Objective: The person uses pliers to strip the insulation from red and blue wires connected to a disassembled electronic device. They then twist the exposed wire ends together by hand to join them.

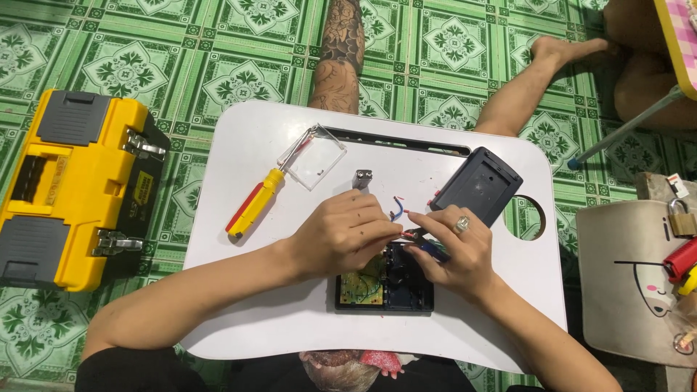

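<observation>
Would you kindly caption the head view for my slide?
Both hands, left hand and right hand, work wires above an opened device on a white lap table.

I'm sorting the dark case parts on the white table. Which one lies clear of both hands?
The empty dark cover at the table's upper right, hollow side up. The other dark part, holding a circuit board, sits under the left hand and right hand.
</observation>
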